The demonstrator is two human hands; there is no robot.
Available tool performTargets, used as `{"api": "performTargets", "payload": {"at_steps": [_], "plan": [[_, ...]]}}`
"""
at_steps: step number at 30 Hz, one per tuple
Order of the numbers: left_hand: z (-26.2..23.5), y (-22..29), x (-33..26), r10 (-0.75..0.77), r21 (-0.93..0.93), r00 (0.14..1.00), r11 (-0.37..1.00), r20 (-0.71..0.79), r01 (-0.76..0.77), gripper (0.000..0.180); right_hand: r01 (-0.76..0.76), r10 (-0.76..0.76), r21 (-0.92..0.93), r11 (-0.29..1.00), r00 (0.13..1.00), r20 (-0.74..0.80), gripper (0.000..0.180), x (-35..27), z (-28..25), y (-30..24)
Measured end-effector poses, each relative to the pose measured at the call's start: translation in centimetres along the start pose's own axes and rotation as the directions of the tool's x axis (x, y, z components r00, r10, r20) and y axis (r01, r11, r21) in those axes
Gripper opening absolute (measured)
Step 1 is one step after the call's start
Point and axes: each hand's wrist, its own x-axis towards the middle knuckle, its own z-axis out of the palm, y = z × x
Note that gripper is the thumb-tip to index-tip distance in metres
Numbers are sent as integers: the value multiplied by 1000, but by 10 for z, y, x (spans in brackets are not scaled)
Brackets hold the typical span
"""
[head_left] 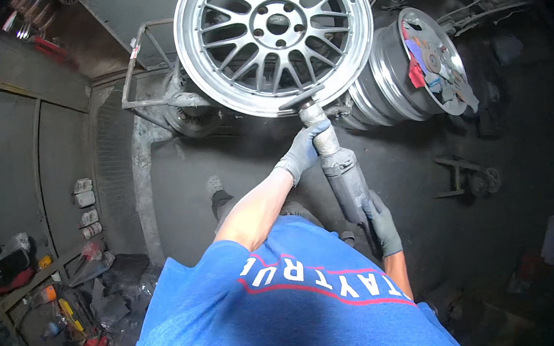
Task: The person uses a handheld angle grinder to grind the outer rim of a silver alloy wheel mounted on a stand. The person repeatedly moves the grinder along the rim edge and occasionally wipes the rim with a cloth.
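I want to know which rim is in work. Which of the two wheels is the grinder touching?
The large multi-spoke wheel on the stand: the grinder meets its lower rim. The other wheel, to its right, has rags and discs on it.

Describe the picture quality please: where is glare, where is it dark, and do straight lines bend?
Head view: the alloy wheel rim shines brightly with mild glare; corners fall to black vignette; the cabinet doors at left bow with fisheye distortion; the angle grinder, left hand and right hand look sharp.
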Motion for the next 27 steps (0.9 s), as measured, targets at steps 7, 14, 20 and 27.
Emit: {"api": "performTargets", "payload": {"at_steps": [7, 14, 20, 27], "plan": [[-24, 67, -59, 72, 294, 982, 956, -177, -17, 29, -135, 106, 381, 915, 990, 96, 68, -28, 123, 25], [-25, 95, -75, 148, 449, 948, 893, -283, -6, 39, -177, 109, 451, 875, 979, 173, 64, -29, 163, 39], [-17, 49, -47, 117, 326, 965, 945, -235, -35, 47, -93, 63, 310, 946, 993, 105, 60, -16, 94, 34], [35, -25, 20, 106, 105, 992, 990, -73, -98, 35, 40, -38, -53, 998, 998, 41, 63, 24, -57, -4]]}}
